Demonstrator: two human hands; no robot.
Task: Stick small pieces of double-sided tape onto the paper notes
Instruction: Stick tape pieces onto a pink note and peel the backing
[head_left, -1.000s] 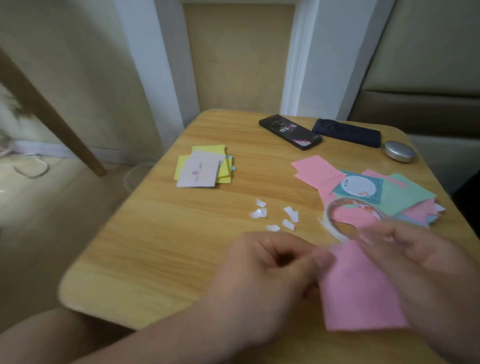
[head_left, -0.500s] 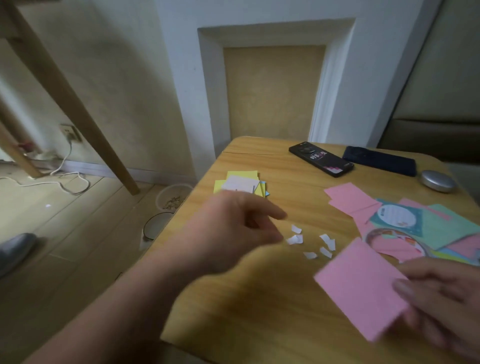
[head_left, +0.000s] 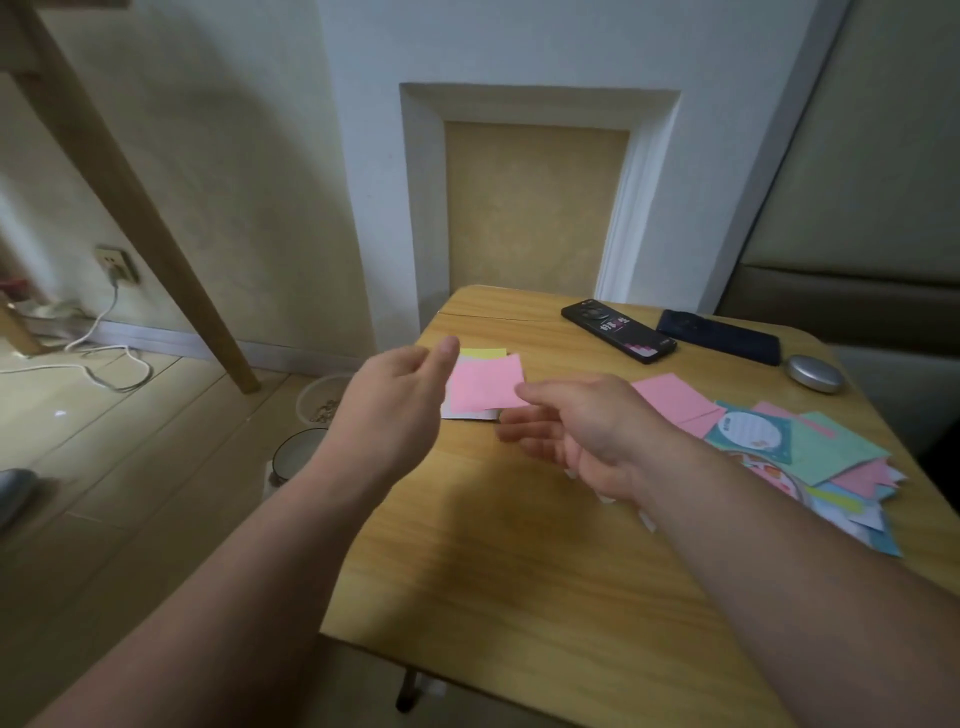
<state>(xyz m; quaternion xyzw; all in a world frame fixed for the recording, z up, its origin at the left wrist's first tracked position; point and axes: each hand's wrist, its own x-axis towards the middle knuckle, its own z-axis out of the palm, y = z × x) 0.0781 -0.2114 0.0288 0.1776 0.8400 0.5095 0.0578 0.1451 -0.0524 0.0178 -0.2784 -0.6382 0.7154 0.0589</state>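
Nearest, the pale wooden table (head_left: 519, 571) is crossed by two bare forearms reaching forward. A few small white pieces of tape (head_left: 647, 519) are seen on the wood, partly hidden under the right wrist. The right hand (head_left: 582, 426) is extended to the left, and a pink note (head_left: 483, 387) is pinched by its right edge between thumb and forefinger; the remaining fingers are loosely spread below. The left hand (head_left: 400, 400) is held just beside the note's left edge with the thumb straight and nothing gripped; whether the paper is touched cannot be told. The pink note is held over a small stack of notes (head_left: 483, 353), of which a yellow and a whitish sheet are visible.

To the right, two loose pink sheets (head_left: 670, 397) and a heap of coloured notes (head_left: 831, 452) are spread, topped by a teal card (head_left: 750, 431) with a round white label, its print too small to be read. Farther back, a black phone (head_left: 618, 332) with pink and white markings that cannot be made out, a dark phone (head_left: 719, 336) and a silver oval case (head_left: 814, 373) are laid near the far edge.
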